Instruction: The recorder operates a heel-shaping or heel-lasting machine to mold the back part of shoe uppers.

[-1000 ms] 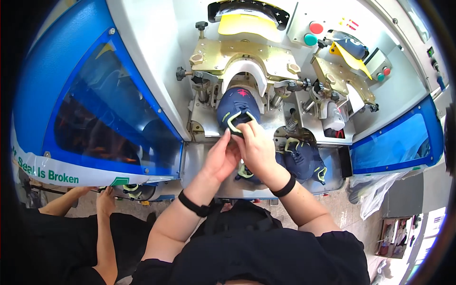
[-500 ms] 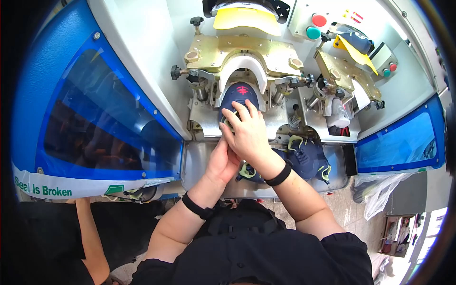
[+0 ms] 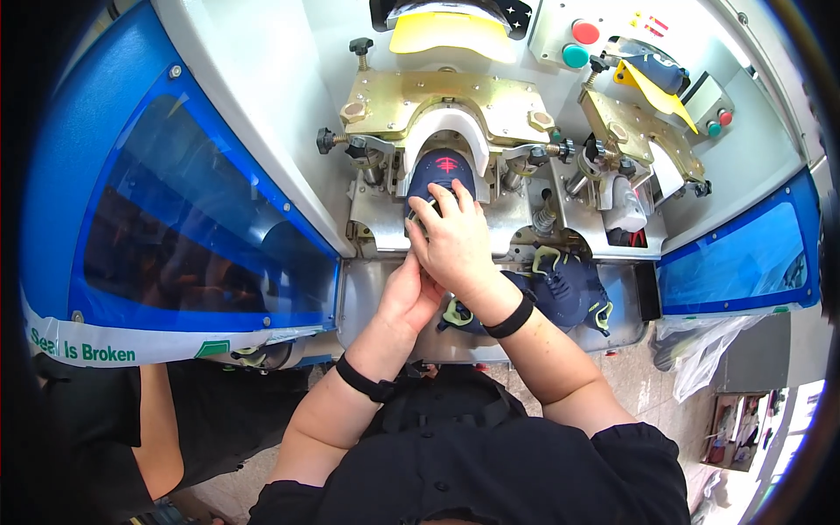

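A navy shoe upper [image 3: 434, 164] with a red mark on its toe sits toe-first in the machine's white U-shaped clamp [image 3: 479, 144]. My right hand [image 3: 457, 243] lies over its throat, fingers spread and curved down onto it. Beneath, my left hand [image 3: 409, 296] cups the heel end; its fingers are mostly hidden behind the right hand and the upper. The two hands touch near the wrists. More navy uppers with lime-green trim [image 3: 564, 284] rest on the metal tray [image 3: 363, 293] beside my right wrist.
A brass-coloured plate [image 3: 394, 92] with black knobs surrounds the clamp. To the right stands a second clamping station [image 3: 617, 131]. Red [image 3: 585, 32] and green buttons [image 3: 575, 56] are above. Blue-framed side panels [image 3: 302, 236] flank the machine. Another person's arm [image 3: 159, 429] is at lower left.
Both my hands stay on the upper in nearly the same pose. The other person's arm at lower left has shifted a little, and the view has moved slightly.
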The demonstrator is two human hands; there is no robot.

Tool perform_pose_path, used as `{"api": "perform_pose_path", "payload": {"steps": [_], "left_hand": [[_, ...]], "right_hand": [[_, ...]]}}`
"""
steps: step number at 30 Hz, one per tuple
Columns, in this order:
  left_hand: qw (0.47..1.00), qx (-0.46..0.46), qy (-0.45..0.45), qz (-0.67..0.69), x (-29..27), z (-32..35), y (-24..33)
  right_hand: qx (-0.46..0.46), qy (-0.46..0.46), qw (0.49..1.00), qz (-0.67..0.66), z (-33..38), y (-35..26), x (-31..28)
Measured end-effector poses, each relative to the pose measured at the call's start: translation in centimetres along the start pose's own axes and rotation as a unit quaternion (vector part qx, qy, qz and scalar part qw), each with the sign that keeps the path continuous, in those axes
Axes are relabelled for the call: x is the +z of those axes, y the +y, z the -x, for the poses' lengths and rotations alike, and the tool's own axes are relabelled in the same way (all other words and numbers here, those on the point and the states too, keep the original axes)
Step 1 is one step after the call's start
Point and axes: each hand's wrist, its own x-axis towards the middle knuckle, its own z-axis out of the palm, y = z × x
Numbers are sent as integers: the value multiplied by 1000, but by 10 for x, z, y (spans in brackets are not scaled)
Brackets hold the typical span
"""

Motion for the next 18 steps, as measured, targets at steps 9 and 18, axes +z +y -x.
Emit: {"api": "perform_pose_path", "payload": {"steps": [9, 18], "left_hand": [[1000, 16, 13, 22, -6, -7, -6], [999, 27, 26, 6, -13, -10, -16]], "right_hand": [[1, -7, 1000, -2, 1, 2, 4], [-9, -24, 1000, 10, 8, 5, 5]]}}
